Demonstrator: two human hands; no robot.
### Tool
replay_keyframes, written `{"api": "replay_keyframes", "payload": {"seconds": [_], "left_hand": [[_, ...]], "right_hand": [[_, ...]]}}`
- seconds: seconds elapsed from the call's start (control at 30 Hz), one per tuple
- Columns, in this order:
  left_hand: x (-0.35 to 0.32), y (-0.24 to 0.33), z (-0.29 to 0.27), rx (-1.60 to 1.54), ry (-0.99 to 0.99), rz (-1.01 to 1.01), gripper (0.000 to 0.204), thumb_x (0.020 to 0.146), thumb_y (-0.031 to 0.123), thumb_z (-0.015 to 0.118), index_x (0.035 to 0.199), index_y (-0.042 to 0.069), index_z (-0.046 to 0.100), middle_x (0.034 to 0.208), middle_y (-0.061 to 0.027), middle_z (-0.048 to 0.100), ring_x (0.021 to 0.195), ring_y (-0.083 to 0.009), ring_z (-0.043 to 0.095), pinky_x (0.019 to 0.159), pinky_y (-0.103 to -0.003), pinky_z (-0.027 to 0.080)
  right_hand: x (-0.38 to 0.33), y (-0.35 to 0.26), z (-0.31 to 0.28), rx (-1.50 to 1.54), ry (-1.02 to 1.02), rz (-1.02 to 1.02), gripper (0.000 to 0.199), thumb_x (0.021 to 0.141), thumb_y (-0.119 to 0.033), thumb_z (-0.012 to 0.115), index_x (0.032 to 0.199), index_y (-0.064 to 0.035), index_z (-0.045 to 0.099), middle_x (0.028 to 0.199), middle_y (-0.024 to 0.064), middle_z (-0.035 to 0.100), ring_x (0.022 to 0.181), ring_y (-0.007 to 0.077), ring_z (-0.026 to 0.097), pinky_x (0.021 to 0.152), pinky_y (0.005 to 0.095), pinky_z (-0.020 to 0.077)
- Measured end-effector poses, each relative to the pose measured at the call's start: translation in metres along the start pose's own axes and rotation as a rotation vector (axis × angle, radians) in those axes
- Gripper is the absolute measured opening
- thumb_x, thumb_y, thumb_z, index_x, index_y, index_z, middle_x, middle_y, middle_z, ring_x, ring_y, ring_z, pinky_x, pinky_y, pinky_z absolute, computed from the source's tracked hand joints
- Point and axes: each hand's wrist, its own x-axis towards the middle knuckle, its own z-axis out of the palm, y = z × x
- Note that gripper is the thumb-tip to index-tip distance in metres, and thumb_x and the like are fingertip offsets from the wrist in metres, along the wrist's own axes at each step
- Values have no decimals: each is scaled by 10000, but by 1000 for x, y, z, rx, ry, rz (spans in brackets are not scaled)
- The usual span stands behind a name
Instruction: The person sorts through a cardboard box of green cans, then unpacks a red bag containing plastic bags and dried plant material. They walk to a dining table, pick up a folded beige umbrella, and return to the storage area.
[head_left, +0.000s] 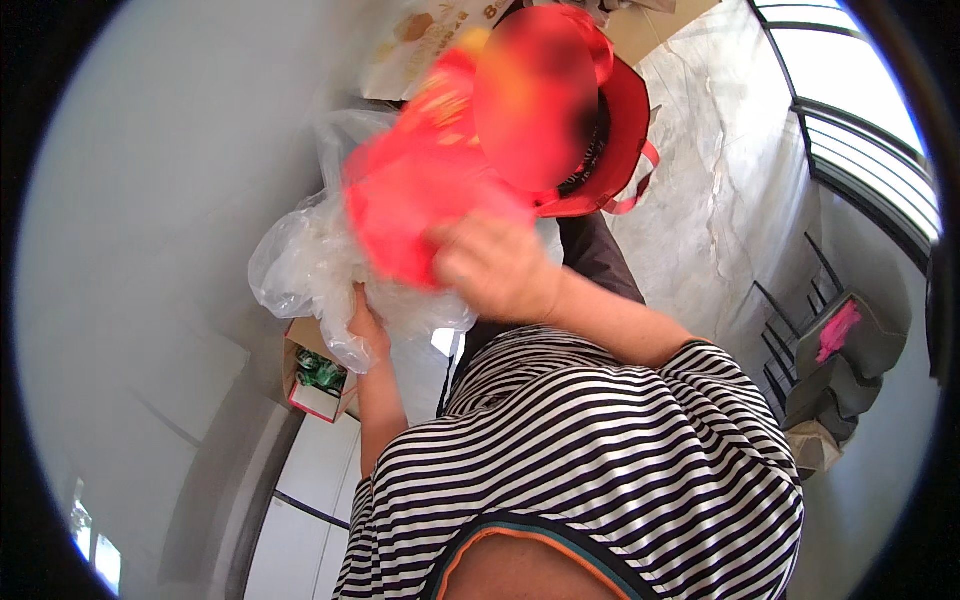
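At nine o'clock a bare grey wall (150,200) filled the view, bending toward the rim. Lower, near seven o'clock, an open carton (318,378) sat with green items inside; they were too small to identify. Just above it, the left hand (368,328) pressed up against the underside of a clear plastic bag (300,262), its fingers curled into the crumpled film and partly hidden by it, so it gripped the bag from below. What lay inside the bag could not be made out through the folds.

Toward the centre, a red bag (410,195) lay blurred against the clear one, at about eleven o'clock from the middle; its print was smeared by motion. The right hand (495,265) sat on the red bag's lower edge, knuckles toward the camera, fingers bent and out of sight, apparently closed on the fabric, though blur left the hold uncertain. Above, at twelve o'clock, a red hat (615,140) with a strap was partly masked by a smear.

A striped shirt (580,460) filled six o'clock. At three o'clock, pale stone flooring (720,180), a window frame (860,130) and stacked grey boxes (850,350) with a pink object were cut off by the rim.
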Motion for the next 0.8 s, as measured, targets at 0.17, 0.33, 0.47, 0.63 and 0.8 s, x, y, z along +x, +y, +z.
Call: {"api": "replay_keyframes", "payload": {"seconds": [0.17,0.33,0.47,0.63,0.8], "left_hand": [[-2,-1,-23,32,-424,172,600,902,397,424,1386,102,227,1393,-100,327,1271,-263,325,1063,-398,254],[-46,79,14,-411,-746,6,682,834,471,517,1349,75,310,1355,-106,378,1239,-265,365,1048,-425,278],[-39,67,-12,-420,-373,-192,667,838,432,545,1344,64,314,1352,-116,378,1231,-263,374,1025,-412,312],[-24,34,-3,-558,-326,-238,431,895,292,472,1236,30,437,1166,-113,549,1049,-237,531,920,-364,409],[9,21,-25,-380,-73,-146,428,853,275,530,1198,28,479,1166,-114,557,1046,-268,543,925,-401,412]], "right_hand": [[-3,-45,35,228,-156,52,169,672,-140,552,795,-41,492,983,122,550,744,238,544,579,328,471],[1,-37,56,405,-160,21,172,683,-130,539,825,-38,502,956,104,539,808,239,525,639,351,449],[-2,-54,76,392,-224,-163,125,679,-161,546,733,-66,486,817,73,535,778,226,517,673,348,446],[-22,-62,102,118,-226,-299,114,665,-183,532,679,-70,545,801,59,572,861,219,541,758,339,459],[-37,-43,76,305,-311,-269,204,688,-158,523,840,-32,577,871,74,566,877,222,544,780,345,449]]}}
